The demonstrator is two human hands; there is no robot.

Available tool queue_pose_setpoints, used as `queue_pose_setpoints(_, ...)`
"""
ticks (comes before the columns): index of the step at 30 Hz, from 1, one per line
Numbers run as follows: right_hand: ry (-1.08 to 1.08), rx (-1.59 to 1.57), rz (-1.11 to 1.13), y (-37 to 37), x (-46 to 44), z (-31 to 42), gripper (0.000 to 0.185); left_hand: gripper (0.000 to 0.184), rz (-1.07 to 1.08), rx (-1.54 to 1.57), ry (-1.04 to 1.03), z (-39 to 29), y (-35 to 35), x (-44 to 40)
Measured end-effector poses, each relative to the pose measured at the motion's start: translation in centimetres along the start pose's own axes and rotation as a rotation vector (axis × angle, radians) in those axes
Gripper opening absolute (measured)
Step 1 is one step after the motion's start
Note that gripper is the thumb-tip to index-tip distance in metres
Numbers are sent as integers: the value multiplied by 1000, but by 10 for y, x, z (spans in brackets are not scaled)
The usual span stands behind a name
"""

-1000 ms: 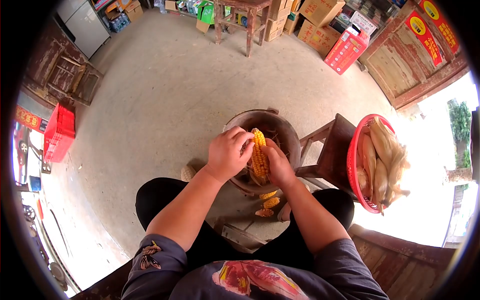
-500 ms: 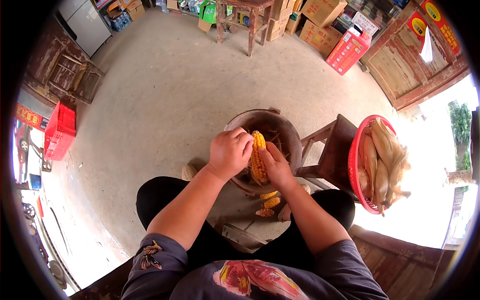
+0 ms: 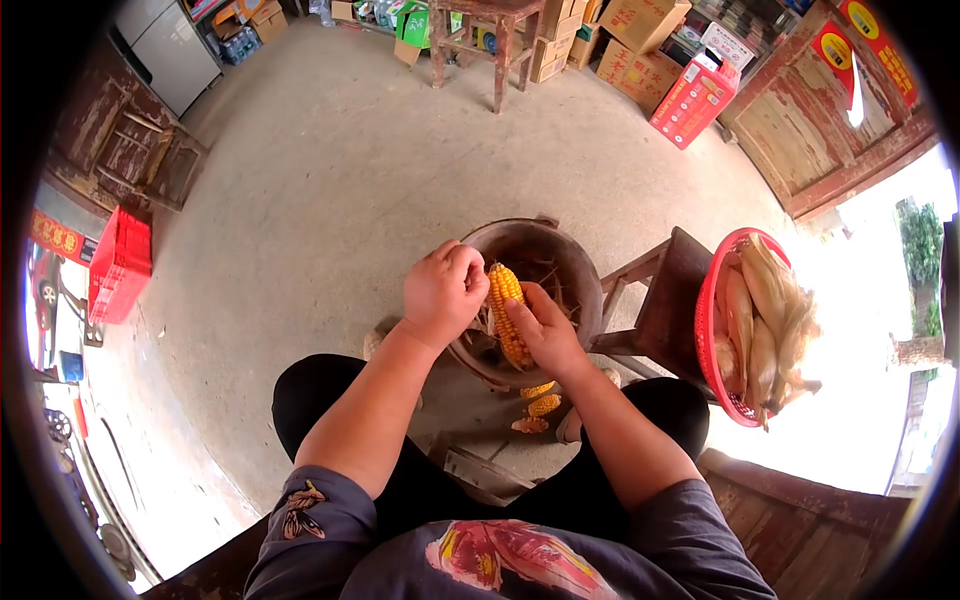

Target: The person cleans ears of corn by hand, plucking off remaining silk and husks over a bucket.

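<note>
A husked ear of yellow corn [image 3: 508, 318] is held tilted over a round brown tub [image 3: 592, 290]. My right hand [image 3: 545, 328] is wrapped round its right side, with the thumb along the kernels. My left hand [image 3: 444, 296] is closed, fingers curled and pinched, just left of the ear's top; what it pinches, if anything, is too small to make out. Dry husk strands lie inside the tub, partly hidden by my hands. Below the tub, between my feet, several short pieces of corn [image 3: 544, 405] rest on the floor.
To the right, a red plastic basket [image 3: 706, 335] of corn in husks stands by a dark wooden stool [image 3: 655, 300]. A red crate [image 3: 122, 265] is at the left. Farther off are a wooden stool [image 3: 487, 12], cardboard boxes [image 3: 640, 75] and a red carton [image 3: 695, 100].
My left hand has moved slightly left and up, away from the ear's tip. The ear has shifted a little left and tilts more in my right hand.
</note>
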State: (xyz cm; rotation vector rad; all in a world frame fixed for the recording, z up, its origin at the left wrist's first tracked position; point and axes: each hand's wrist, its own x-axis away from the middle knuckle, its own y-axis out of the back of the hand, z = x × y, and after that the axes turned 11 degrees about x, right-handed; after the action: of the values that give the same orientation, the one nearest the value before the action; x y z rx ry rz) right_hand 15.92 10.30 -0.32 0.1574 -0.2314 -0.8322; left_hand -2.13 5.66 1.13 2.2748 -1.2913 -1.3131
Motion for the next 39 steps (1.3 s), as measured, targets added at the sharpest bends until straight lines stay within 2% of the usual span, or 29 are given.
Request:
queue_pose_setpoints(2,17,-10,10,0,0,0,39,20,-73,65,48,-3,2,-2)
queue_pose_setpoints(4,19,27,-9,1,-2,-7,39,21,-52,116,72,-17,6,-4)
queue_pose_setpoints(7,36,105,-38,3,-2,-10,38,18,124,172,180,-32,9,-3)
queue_pose_setpoints(12,67,149,-86,4,-3,-7,37,17,122,113,123,-21,1,2)
queue_pose_setpoints(17,97,435,-174,4,-1,0,44,14,106,68,78,-16,-1,6)
queue_pose_setpoints(20,108,443,-190,3,1,3,50,14,104,0,42,-18,-1,6)
queue_pose_setpoints(27,138,439,-177,5,1,2,50,17,100,-14,52,-7,-5,7)
queue_pose_setpoints(29,107,342,-63,7,2,9,45,17,77,8,62,0,-3,5)
queue_pose_setpoints(31,134,269,-40,5,0,4,44,15,-56,33,124,3,2,1)
queue_pose_setpoints(33,160,195,-23,5,-1,0,43,14,-103,114,197,-1,6,-4)
queue_pose_setpoints(35,-9,-81,21,5,1,-3,40,10,-150,215,317,-1,6,-3)
queue_pose_setpoints(36,-10,-81,21,6,1,-2,40,10,-149,215,318,-3,6,-3)
queue_pose_setpoints(38,-252,-660,191,11,-1,4,37,6,-141,294,412,-10,6,-3)
queue_pose_setpoints(39,-253,-660,192,13,-3,5,37,6,-142,294,413,-12,6,-2)
